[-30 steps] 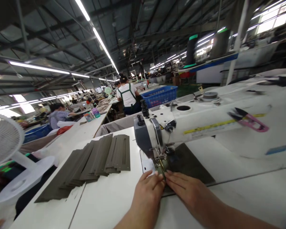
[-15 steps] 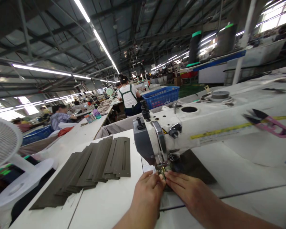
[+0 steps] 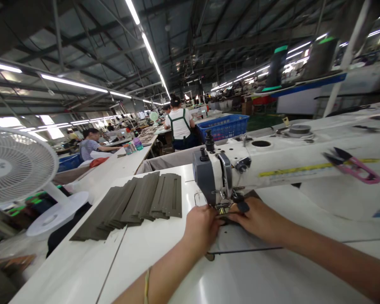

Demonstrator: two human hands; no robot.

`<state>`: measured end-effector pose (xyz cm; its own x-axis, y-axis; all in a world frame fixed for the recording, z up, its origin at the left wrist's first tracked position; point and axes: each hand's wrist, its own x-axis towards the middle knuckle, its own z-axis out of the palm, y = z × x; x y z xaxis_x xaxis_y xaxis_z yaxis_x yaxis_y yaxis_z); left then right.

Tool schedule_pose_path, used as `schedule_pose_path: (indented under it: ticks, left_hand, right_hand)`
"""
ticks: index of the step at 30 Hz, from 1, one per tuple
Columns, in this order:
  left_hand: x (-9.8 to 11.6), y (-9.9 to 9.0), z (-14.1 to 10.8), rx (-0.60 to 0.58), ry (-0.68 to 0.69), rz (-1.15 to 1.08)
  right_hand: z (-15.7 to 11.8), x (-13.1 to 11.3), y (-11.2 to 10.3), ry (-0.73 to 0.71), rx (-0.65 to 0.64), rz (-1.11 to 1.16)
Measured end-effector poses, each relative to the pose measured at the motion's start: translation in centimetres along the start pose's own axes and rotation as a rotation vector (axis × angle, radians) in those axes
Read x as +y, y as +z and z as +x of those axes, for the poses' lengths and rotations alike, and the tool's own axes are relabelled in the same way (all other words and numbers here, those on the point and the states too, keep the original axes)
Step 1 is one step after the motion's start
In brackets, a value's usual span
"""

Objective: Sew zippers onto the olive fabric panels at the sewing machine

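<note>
A white sewing machine (image 3: pixel 205 177) with a dark grey head cover stands in front of me. My left hand (image 3: pixel 202 226) is just left of its presser foot (image 3: pixel 221 207), fingers curled and pinching the near edge of a dark fabric piece (image 3: pixel 230 217). On the other side, my right hand (image 3: pixel 256 219) has its thumb and fingers closed on the same piece, close by the foot. Most of that piece is hidden under the right hand and the machine head. Left of the machine lie overlapping stacks of olive-grey fabric pieces (image 3: pixel 136 202), some with a long slot.
Pink-handled thread snips (image 3: pixel 356 166) rest on the machine arm beside a yellow measuring tape (image 3: pixel 316 167). At the far left stands a white fan (image 3: pixel 55 192). Behind the machine are a blue crate (image 3: pixel 223 126) and a person in a white shirt (image 3: pixel 181 124).
My view has swung left. The right hand, earlier laid flatter with fingers stretched out, is now curled over the fabric and covers more of it. My left hand remains beside the presser foot.
</note>
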<state>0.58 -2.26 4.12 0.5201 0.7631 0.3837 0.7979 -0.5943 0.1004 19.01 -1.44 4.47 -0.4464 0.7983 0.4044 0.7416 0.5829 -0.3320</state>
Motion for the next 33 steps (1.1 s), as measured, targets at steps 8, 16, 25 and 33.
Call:
schedule_pose_path:
  ticks: [8,16,25,33]
  left_hand:
    - [1.0,0.7,-2.0,0.043,0.204,0.124]
    - [0.2,0.9,-0.9,0.092,0.262,0.14]
    - [0.1,0.9,-2.1,0.119,0.139,-0.045]
    - [-0.4,1.6,-2.2,0.244,0.258,-0.073]
  right_hand:
    - [-3.8,-0.6,4.2,-0.429,0.324,-0.41]
    - [-2.3,-1.6,3.0,-0.388,0.363,-0.413]
    - [-2.9,-0.3,3.9,-0.336,0.29,-0.377]
    - [-2.8,-0.1,3.9,-0.385,0.333,-0.352]
